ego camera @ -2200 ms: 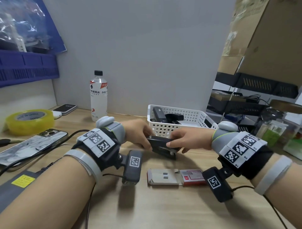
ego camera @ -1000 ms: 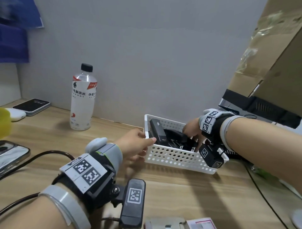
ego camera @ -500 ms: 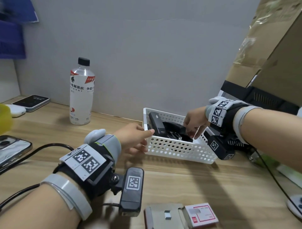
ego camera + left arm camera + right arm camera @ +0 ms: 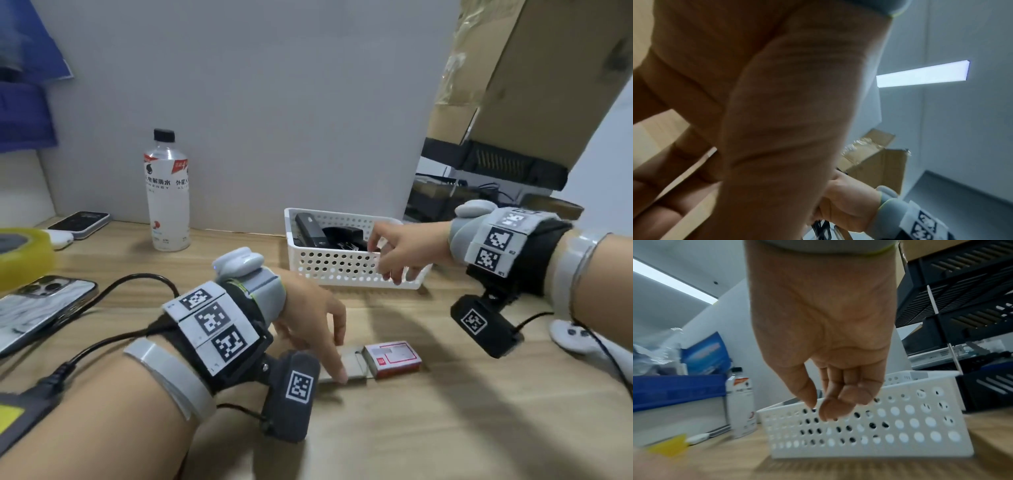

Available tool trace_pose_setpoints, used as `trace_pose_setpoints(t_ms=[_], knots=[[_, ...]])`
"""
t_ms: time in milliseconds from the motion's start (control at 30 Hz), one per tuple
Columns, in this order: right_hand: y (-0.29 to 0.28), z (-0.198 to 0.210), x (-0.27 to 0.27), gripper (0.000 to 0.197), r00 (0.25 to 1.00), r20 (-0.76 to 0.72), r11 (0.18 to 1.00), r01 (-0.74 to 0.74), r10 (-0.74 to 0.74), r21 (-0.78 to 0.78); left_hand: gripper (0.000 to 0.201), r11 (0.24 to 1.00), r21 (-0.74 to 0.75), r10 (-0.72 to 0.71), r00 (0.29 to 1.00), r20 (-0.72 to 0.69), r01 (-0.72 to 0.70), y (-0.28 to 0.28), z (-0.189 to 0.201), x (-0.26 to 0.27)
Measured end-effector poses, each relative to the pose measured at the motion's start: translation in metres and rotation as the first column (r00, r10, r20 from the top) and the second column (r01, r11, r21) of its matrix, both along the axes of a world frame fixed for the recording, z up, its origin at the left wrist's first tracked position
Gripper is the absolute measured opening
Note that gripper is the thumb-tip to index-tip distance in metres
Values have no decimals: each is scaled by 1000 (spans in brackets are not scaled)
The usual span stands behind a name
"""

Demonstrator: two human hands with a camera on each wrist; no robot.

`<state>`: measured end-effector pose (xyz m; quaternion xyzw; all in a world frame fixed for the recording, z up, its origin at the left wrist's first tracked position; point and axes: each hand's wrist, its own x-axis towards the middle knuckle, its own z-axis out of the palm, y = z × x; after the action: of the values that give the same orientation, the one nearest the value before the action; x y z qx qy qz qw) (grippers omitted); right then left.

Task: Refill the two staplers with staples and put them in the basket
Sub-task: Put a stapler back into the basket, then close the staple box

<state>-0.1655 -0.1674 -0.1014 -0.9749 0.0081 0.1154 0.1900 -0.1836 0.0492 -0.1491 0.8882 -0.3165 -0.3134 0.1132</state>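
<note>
The white perforated basket [image 4: 342, 265] stands at the back of the desk with two black staplers in it, one [image 4: 310, 228] leaning at the left and one [image 4: 346, 236] lying beside it. My right hand [image 4: 387, 263] hovers at the basket's front right corner, fingers loosely curled and holding nothing; the right wrist view shows those fingers [image 4: 838, 402] just in front of the basket wall [image 4: 900, 426]. My left hand [image 4: 329, 349] reaches down, and its index fingertip touches the grey tray [image 4: 354, 363] that sticks out of the red staple box [image 4: 392, 358]. The left wrist view is filled by my blurred palm [image 4: 777, 113].
A water bottle [image 4: 168, 192] stands left of the basket. Two phones [image 4: 44, 308] [image 4: 80, 219], a yellow tape roll [image 4: 20, 253] and a black cable [image 4: 137, 284] lie at the left. A cardboard box [image 4: 531, 85] overhangs black trays [image 4: 962, 305] at the right. A white controller [image 4: 575, 339] lies nearby.
My right hand has come out of the basket, leaving the second stapler inside. My left hand has left the basket rim and dropped to the staple box tray.
</note>
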Motion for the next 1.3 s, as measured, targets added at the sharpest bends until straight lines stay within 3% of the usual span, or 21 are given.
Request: trace_pose_setpoints(t_ms=[100, 267, 500, 633, 900, 967, 1067, 1167, 1300], knots=[[2, -6, -24, 38, 999, -4, 993, -38, 39, 107, 62, 995, 94, -32, 996, 87, 24, -7, -3, -2], [-2, -19, -68, 41, 936, -304, 984, -164, 178, 71, 47, 998, 56, 0, 987, 158, -9, -8, -7, -3], [-5, -46, -63, 43, 983, -135, 977, -148, 128, -152, 31, 994, -76, 95, 957, 273, -77, 4, -14, 17], [-11, -52, -41, 37, 992, -86, 991, -95, 88, -91, 33, 986, -130, 139, 931, 337, -100, 8, -20, 30], [-20, -60, -11, 36, 994, -79, 985, -66, 80, 160, 27, 933, -307, 279, 918, 280, -190, 20, -31, 49], [-25, -62, -8, 33, 994, -68, 969, -63, 81, 239, 22, 883, -407, 332, 923, 195, -232, 25, -34, 54], [-26, -70, -8, 31, 995, -68, 882, -36, 77, 469, 22, 734, -599, 395, 919, -8, -321, 31, -39, 59], [-26, -81, -7, 39, 994, -68, 756, -16, 80, 654, 20, 590, -705, 376, 907, -191, -393, 31, -45, 55], [-30, -94, -5, 42, 998, -26, 660, -20, 59, 751, 21, 363, -769, 298, 847, -439, -526, 29, -60, 51]])
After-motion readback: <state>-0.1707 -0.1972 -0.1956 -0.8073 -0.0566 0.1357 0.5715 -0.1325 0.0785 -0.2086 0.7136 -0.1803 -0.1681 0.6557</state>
